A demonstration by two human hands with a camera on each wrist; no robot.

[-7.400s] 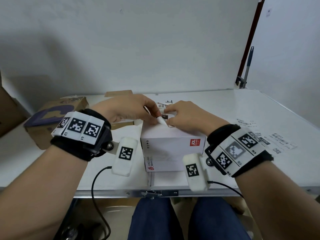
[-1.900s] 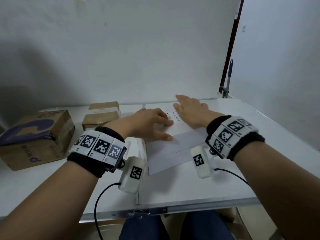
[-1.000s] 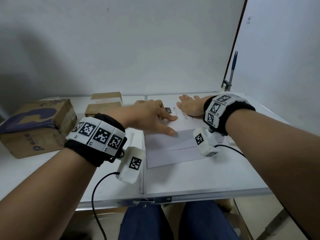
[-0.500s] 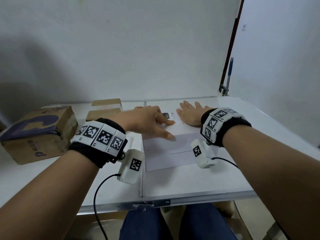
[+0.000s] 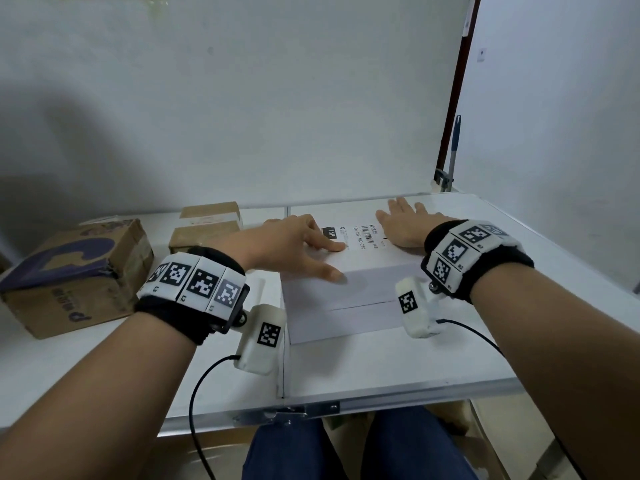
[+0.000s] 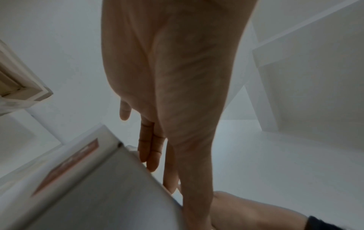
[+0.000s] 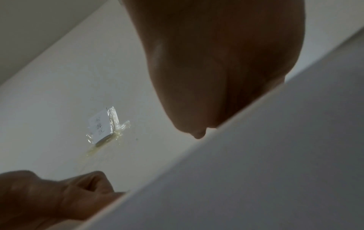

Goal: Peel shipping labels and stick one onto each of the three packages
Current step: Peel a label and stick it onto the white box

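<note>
black wristbands (image 5: 194,299), marker tags, blue jeans (image 5: 294,452)

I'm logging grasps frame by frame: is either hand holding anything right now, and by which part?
Nothing is held. The left hand and right hand lie flat, fingers straight, pressing the shipping label down on top of the white box.

We note a white box (image 5: 349,289) on the white table (image 5: 398,362) with a printed shipping label (image 5: 356,235) on its top, our left hand (image 5: 294,247) and right hand (image 5: 401,226) flat on it, fingers straight, while two brown cardboard boxes (image 5: 76,275) (image 5: 207,223) sit to the left.
</note>
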